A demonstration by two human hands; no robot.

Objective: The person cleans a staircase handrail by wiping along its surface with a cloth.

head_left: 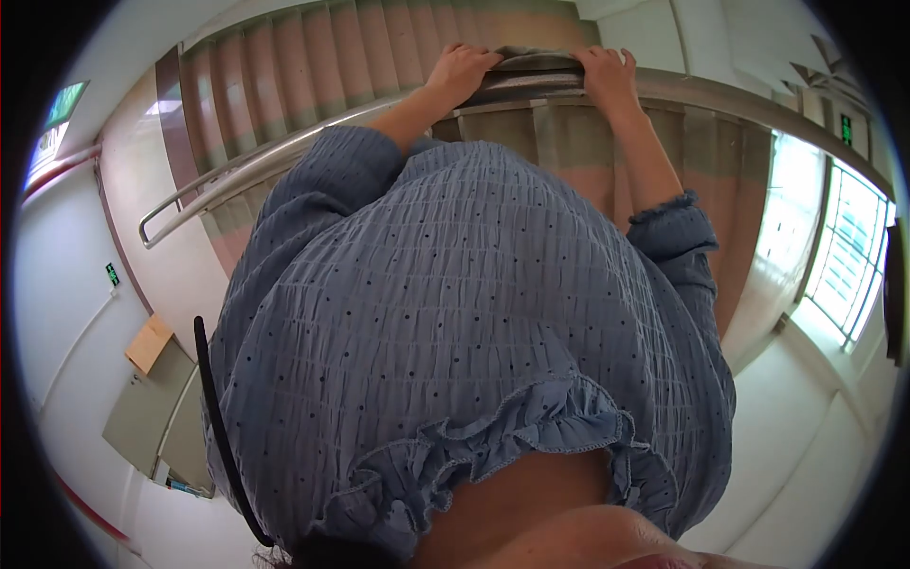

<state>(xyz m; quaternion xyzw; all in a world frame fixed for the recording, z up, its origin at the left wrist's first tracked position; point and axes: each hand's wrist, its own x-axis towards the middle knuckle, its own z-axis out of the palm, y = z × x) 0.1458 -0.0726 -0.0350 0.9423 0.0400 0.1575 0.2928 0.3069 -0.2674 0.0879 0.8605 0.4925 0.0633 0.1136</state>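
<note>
A greyish cloth (536,61) is stretched along the top of a metal handrail (284,147) above the stairs. My left hand (462,72) is closed on the cloth's left end, fingers bent over the far side. At the other end, my right hand (609,78) grips the cloth, with some fingertips raised beyond it. The cloth sags over the rail between both hands. Where the fingers curl under, the cloth's edges are hidden.
Stairs (313,57) with pinkish treads run behind and below the rail. A barred window (848,251) lets in light at the right. A grey cabinet (152,408) with a cardboard box (150,344) on it stands at the lower left. My blue dotted top (474,284) fills the middle.
</note>
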